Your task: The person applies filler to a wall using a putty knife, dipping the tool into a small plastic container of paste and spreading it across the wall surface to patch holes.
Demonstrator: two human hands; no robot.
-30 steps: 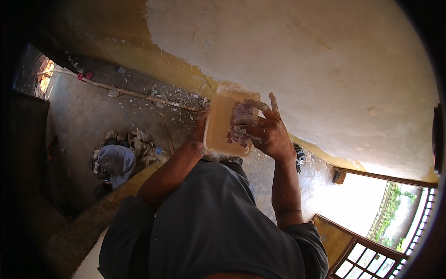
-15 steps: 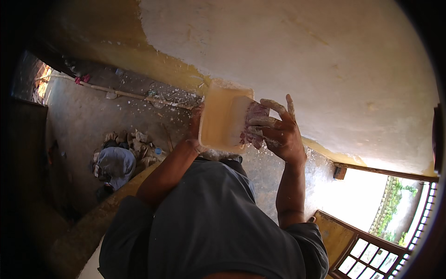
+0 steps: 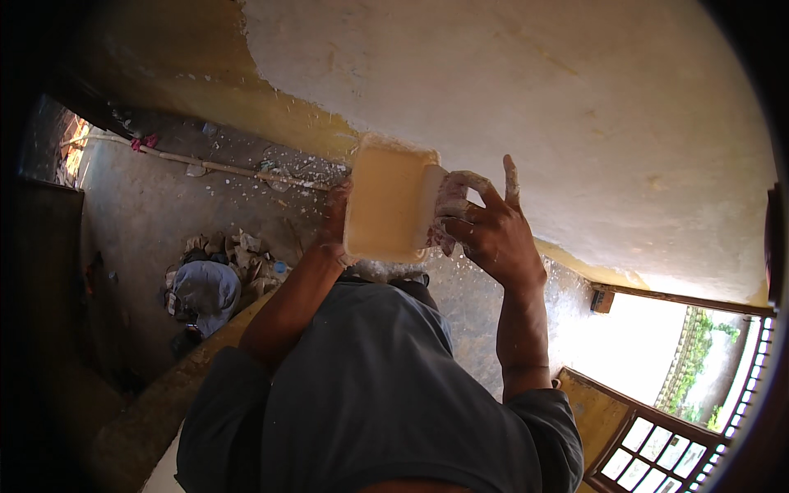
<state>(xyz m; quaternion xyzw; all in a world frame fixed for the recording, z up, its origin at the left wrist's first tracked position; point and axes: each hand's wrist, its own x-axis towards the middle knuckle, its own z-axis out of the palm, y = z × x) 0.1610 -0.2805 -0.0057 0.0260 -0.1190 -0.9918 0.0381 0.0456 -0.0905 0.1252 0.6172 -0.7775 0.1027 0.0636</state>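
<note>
Yellowish flat board (image 3: 388, 201) sits tilted close to the plastered wall (image 3: 526, 90), its left edge gripped by the left hand (image 3: 335, 220). The right hand (image 3: 493, 234) closes around a plaster-caked tool (image 3: 450, 204) touching the board's right edge, forefinger extended. Tilted this steeply, wet plaster could slide off onto the littered floor (image 3: 156, 214) or the person's dark shirt (image 3: 370, 386)

No packages, labels, signs or screens appear anywhere in this view of the plastered wall and littered floor.
</note>
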